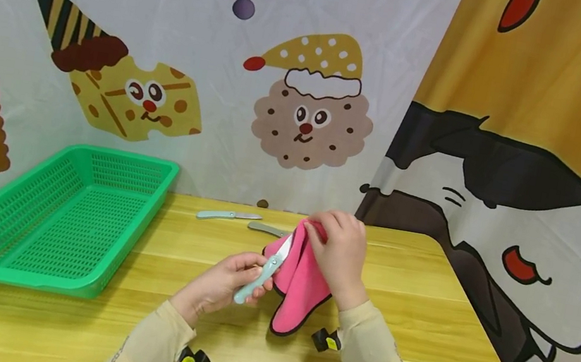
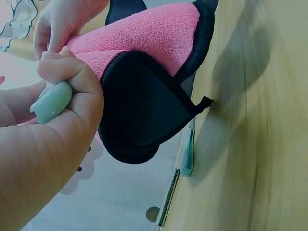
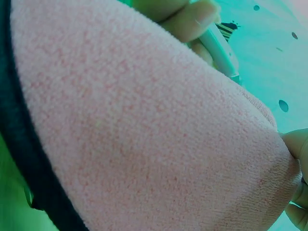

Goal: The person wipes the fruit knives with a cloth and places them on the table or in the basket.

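Observation:
My left hand (image 1: 230, 280) grips a folding knife (image 1: 258, 279) by its pale mint handle, its blade pointing up and to the right. In my right hand (image 1: 338, 253) is a pink cloth (image 1: 300, 298) with black edging, pinched near its top and hanging down in folds. The cloth lies right against the knife's blade. In the left wrist view the cloth (image 2: 144, 38) shows a black underside and a small hanging loop, while the mint handle (image 2: 54, 102) pokes out of the curled fingers. Pink pile fills most of the right wrist view, hiding the blade.
Toward the table's back edge lies a second mint knife (image 1: 218, 215), unfolded. Beside it a grey-green knife (image 1: 266, 228) is partly covered by the cloth. A green plastic basket (image 1: 132, 244) stands at the left of the wooden table (image 1: 411, 355). A printed curtain hangs behind.

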